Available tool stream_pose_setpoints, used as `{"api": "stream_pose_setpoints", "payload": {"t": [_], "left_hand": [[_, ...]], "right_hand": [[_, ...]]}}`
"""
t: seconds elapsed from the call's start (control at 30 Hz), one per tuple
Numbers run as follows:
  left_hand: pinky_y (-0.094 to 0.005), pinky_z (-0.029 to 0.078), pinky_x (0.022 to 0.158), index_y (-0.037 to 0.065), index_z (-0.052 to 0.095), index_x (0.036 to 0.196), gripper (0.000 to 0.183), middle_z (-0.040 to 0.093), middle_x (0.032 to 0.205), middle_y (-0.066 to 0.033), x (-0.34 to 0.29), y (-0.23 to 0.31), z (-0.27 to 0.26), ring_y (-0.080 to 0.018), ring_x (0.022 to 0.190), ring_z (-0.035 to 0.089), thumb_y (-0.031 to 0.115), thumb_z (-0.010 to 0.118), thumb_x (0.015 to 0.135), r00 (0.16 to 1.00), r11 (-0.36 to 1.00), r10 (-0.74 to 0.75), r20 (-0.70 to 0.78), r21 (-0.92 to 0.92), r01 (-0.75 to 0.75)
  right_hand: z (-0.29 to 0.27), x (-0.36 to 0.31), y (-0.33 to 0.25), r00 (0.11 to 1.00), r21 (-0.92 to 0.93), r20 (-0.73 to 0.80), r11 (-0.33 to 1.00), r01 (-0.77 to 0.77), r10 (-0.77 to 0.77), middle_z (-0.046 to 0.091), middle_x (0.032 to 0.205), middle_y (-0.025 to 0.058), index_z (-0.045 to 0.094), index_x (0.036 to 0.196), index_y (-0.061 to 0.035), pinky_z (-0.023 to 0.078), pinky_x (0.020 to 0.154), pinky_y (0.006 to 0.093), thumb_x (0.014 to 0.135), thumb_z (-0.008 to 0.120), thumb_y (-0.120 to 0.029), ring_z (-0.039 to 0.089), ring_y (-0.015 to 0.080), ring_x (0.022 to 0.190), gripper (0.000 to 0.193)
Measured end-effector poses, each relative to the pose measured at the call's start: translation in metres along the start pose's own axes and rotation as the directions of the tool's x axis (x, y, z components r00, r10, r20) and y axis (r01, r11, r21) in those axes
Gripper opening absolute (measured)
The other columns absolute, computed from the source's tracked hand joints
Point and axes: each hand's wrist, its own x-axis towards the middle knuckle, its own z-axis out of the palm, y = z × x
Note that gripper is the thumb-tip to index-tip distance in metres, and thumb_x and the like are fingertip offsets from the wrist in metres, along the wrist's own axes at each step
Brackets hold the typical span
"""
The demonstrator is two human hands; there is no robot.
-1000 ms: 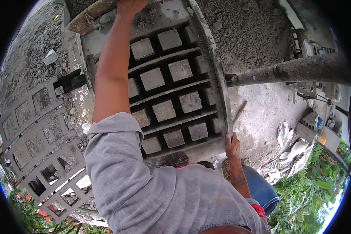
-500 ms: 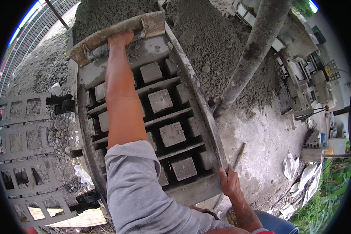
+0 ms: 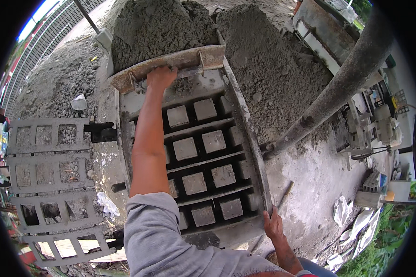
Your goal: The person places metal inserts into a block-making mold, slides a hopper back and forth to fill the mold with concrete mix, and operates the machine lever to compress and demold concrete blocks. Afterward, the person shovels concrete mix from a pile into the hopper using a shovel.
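Observation:
My left hand (image 3: pixel 161 77), its arm in a rolled grey sleeve, is closed around the bar handle (image 3: pixel 189 72) of a rusty metal scraper board (image 3: pixel 212 56). The board spans the far end of a steel block mould (image 3: pixel 246 124). Rows of square cores and dark slots fill the mould; my left arm hides part of its left side. A mound of damp grey concrete mix (image 3: pixel 162 27) is heaped behind the board. At the near right corner, my right hand (image 3: pixel 274 224) grips the mould's side edge with fingers and thumb.
Hollow concrete blocks (image 3: pixel 48 164) stand in rows on the left, beside gravel. More grey mix (image 3: pixel 268 51) is piled beyond the mould. A thick slanting pipe (image 3: pixel 328 97) crosses at the right, near machinery (image 3: pixel 379 115). A thin rod (image 3: pixel 284 198) lies on the ground.
The view has shifted, so the mould sits lower and farther right. More of the mix behind the board shows. Both hands keep their holds.

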Motion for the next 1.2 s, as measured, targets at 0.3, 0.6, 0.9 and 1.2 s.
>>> {"api": "stream_pose_setpoints", "payload": {"t": [0.3, 0.6, 0.9, 1.2], "left_hand": [[-0.0468, 0.034, 0.098, 0.005, 0.054, 0.119, 0.06, 0.049, 0.126, -0.0189, -0.004, -0.01, 0.022, -0.0384, 0.116, 0.046, 0.049, 0.029, 0.087, 0.99, 1.0, -0.025, -0.142, -0.016, 0.023], [-0.0447, 0.029, 0.103, 0.006, 0.045, 0.129, 0.067, 0.042, 0.132, -0.0199, -0.092, 0.025, 0.015, -0.0377, 0.124, 0.038, 0.053, 0.027, 0.085, 0.997, 1.0, -0.023, -0.068, -0.005, 0.023], [-0.0443, 0.03, 0.102, 0.005, 0.043, 0.13, 0.064, 0.042, 0.133, -0.0184, -0.23, 0.042, 0.019, -0.0367, 0.123, 0.039, 0.05, 0.028, 0.087, 0.998, 0.999, 0.052, 0.022, -0.016, -0.051], [-0.0492, 0.036, 0.098, 0.005, 0.05, 0.124, 0.062, 0.048, 0.127, -0.0191, -0.397, 0.052, 0.023, -0.0367, 0.116, 0.046, 0.05, 0.023, 0.091, 0.98, 1.0, -0.015, 0.197, 0.008, 0.013]], "right_hand": [[0.01, 0.011, -0.001, 0.995, 0.025, -0.029, 0.995, 0.1, -0.1, 0.054, 0.072, 0.0335, 0.038, 0.116, 0.0111, 0.044, 0.057, 0.0487, 0.092, 0.046, -0.024, 0.054, 0.0493, 0.066, 0.043], [0.01, 0.006, 0.011, 0.998, 0.124, -0.013, 0.991, 0.055, -0.054, 0.057, 0.083, 0.0345, 0.038, 0.115, 0.0089, 0.043, 0.073, 0.0519, 0.091, 0.047, -0.03, 0.055, 0.0498, 0.082, 0.047], [0.013, 0.008, 0.02, 0.996, 0.104, -0.074, 0.993, 0.054, -0.047, 0.059, 0.088, 0.0313, 0.038, 0.122, 0.0053, 0.044, 0.076, 0.0503, 0.091, 0.042, -0.038, 0.057, 0.0462, 0.085, 0.053], [0.011, -0.006, 0.013, 0.96, 0.172, -0.278, 0.982, 0.074, -0.023, 0.054, 0.114, 0.0234, 0.043, 0.12, -0.0037, 0.043, 0.083, 0.0479, 0.094, 0.035, -0.041, 0.053, 0.0423, 0.1, 0.047]]}}
